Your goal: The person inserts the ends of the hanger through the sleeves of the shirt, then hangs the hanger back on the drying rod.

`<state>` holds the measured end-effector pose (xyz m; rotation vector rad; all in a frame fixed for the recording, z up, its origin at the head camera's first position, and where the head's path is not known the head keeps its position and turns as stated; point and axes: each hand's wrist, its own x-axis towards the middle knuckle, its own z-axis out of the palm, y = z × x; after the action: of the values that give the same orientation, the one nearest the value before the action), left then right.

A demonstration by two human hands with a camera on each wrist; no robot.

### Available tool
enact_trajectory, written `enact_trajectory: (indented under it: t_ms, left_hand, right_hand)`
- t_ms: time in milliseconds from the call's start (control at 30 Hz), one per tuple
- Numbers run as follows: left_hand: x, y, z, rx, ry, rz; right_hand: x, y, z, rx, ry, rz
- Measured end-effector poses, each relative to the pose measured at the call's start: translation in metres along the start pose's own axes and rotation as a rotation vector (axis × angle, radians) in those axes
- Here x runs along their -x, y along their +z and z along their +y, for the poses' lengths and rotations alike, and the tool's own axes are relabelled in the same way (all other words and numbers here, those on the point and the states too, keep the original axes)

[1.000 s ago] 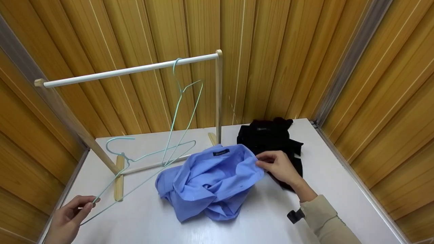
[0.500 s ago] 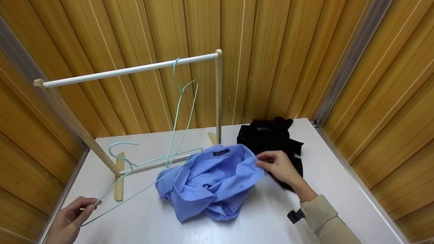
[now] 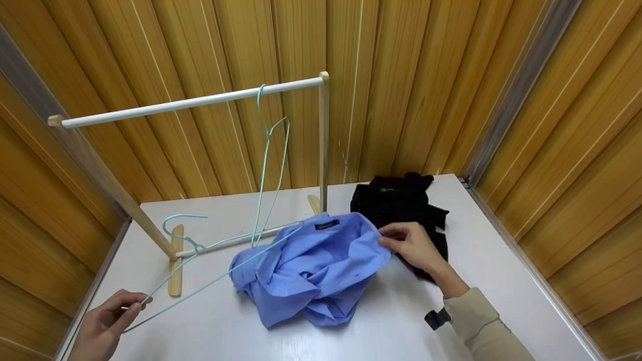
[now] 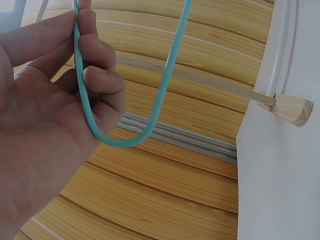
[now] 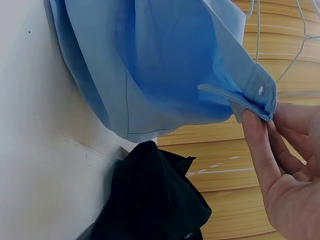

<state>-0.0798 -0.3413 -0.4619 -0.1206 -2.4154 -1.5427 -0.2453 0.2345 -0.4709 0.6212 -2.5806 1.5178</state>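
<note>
At the lower left of the head view, my left hand [image 3: 108, 323] pinches a mint-green wire hanger [image 3: 175, 302] near one end. The left wrist view shows that rounded end of the hanger [image 4: 122, 143] looping past the curled fingers. The hanger's far end lies over the collar side of a crumpled blue shirt [image 3: 296, 286]; whether it touches the cloth I cannot tell. My right hand [image 3: 416, 250] pinches the shirt's collar edge on the right. Up close in the right wrist view, thumb and finger hold a collar corner [image 5: 260, 92] with a buttonhole.
A wooden rack with a white top bar [image 3: 190, 104] stands at the back left. From it hangs a second mint-green hanger [image 3: 263, 165]. Dark folded clothing [image 3: 396, 203] lies at the back right of the white table [image 3: 501, 291]. Wood-panelled walls enclose the back and sides.
The held hanger has shifted right, its far end now over the blue shirt. The hanging one has swung slightly. My right hand and the shirt have stayed put.
</note>
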Motion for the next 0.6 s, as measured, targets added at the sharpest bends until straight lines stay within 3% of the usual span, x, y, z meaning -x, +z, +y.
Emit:
enact_trajectory:
  t_ms: [600]
  left_hand:
    - [-0.0038,0.0032,-0.0008,0.066,0.025,-0.091]
  right_hand:
    - [-0.0051,-0.0016,-0.0009,-0.005,-0.008,-0.003]
